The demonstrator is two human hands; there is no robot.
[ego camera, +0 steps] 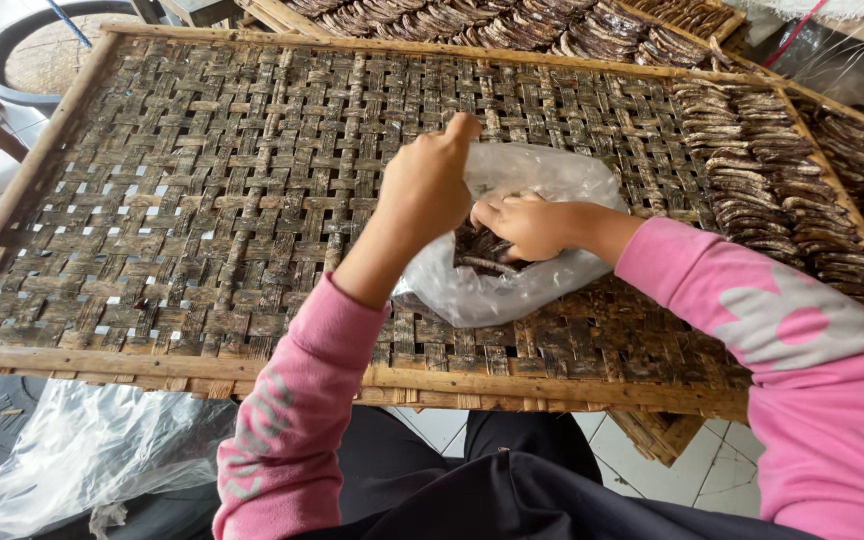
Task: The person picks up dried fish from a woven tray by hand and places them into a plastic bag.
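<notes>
A clear plastic bag lies on a large woven bamboo tray, holding dark brown curved strips. My left hand grips the bag's rim and holds it up. My right hand reaches into the bag's mouth, fingers closed around some of the dark strips. Both arms wear pink sleeves.
Rows of the same dark strips lie along the tray's right side, and more fill another tray behind. A crumpled clear plastic sheet lies at lower left. A round black tub stands at upper left.
</notes>
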